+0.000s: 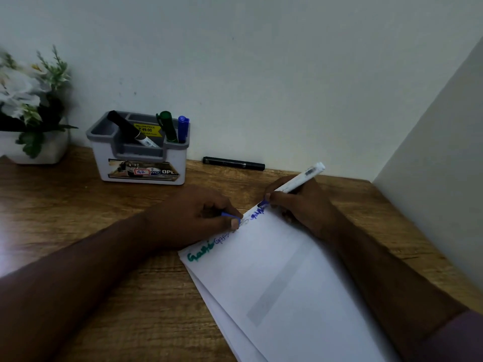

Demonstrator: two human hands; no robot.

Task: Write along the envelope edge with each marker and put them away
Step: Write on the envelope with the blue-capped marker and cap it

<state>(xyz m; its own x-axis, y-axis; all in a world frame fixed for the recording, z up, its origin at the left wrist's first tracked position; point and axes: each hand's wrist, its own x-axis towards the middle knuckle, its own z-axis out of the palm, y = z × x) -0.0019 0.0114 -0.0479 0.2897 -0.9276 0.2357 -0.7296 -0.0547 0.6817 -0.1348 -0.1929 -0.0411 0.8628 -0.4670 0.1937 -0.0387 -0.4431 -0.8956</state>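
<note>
A white envelope (282, 283) lies slanted on the wooden desk, with green and blue writing along its upper left edge. My right hand (300, 205) grips a white-barrelled blue marker (300, 178), its tip touching the envelope edge. My left hand (193, 218) rests at that edge and pinches the marker's blue cap (230, 216). A grey-and-white organiser (141, 150) at the back holds a black-capped marker (130, 129), a green marker (167, 125) and a blue marker (183, 128).
A black marker (234, 163) lies against the wall behind my hands. A white pot of artificial flowers (28, 105) stands at the far left. A wall panel (444, 165) closes off the desk's right side.
</note>
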